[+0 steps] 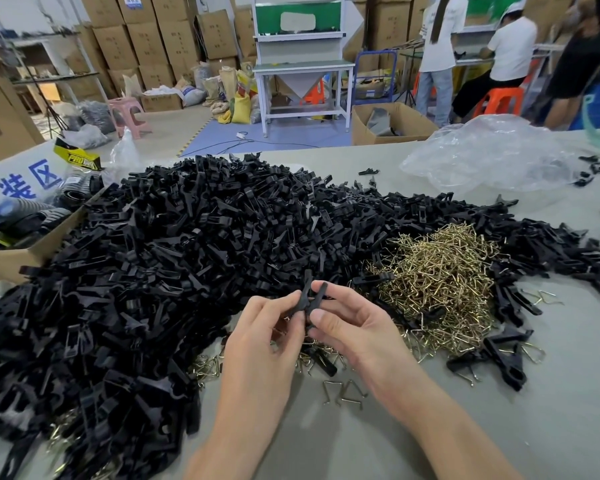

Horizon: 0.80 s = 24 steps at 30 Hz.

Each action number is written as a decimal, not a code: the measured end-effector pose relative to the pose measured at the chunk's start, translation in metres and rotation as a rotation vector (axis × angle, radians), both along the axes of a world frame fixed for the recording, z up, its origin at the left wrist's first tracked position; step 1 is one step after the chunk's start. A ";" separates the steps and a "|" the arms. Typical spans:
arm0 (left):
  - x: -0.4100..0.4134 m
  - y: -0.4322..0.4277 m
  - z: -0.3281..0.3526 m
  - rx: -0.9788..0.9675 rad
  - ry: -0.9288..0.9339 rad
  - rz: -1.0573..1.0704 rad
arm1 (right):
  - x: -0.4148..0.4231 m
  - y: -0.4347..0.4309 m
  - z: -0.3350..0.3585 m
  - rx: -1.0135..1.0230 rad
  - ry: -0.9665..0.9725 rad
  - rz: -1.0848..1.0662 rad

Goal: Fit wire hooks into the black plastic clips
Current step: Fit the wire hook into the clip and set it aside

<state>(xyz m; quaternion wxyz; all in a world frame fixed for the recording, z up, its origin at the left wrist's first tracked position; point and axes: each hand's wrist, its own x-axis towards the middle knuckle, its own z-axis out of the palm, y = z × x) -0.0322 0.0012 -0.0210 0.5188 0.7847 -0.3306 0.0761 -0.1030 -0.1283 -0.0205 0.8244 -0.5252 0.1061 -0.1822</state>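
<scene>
Both hands meet over the table's front middle. My left hand [267,336] and my right hand [349,327] pinch a black plastic clip [311,296] between thumbs and fingers; its two halves cross in an X and stick up above the fingertips. A huge pile of black clips [174,258] covers the left and centre of the table. A heap of brass-coloured wire hooks [440,282] lies just right of my hands. Two loose wire hooks [345,393] lie on the table below my hands. Whether a hook sits in the held clip is hidden.
A cardboard box [25,254] with black parts stands at the left edge. Crumpled clear plastic bags [492,154] lie at the back right. Assembled-looking clips [499,355] lie right of the hook heap. Bare grey table [499,427] shows at front right. People work at benches far behind.
</scene>
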 end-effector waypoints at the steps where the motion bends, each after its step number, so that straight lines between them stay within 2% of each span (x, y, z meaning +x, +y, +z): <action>1: 0.000 0.001 0.000 0.014 -0.016 0.003 | 0.000 0.000 -0.001 -0.009 0.002 -0.004; 10: -0.010 -0.001 -0.005 0.105 -0.048 -0.130 | 0.000 -0.005 -0.002 0.077 -0.011 -0.061; 16: -0.007 -0.003 -0.004 0.069 -0.097 -0.092 | 0.000 -0.002 -0.002 -0.030 -0.037 -0.011; 19: -0.005 -0.003 -0.007 0.027 -0.057 -0.072 | 0.001 0.000 -0.003 -0.088 -0.044 0.041; 22: -0.006 -0.003 -0.007 0.014 0.029 -0.081 | 0.001 -0.001 -0.003 -0.083 -0.030 -0.004; 24: -0.005 0.000 -0.004 0.084 -0.027 -0.080 | 0.000 -0.004 -0.001 -0.082 -0.007 -0.057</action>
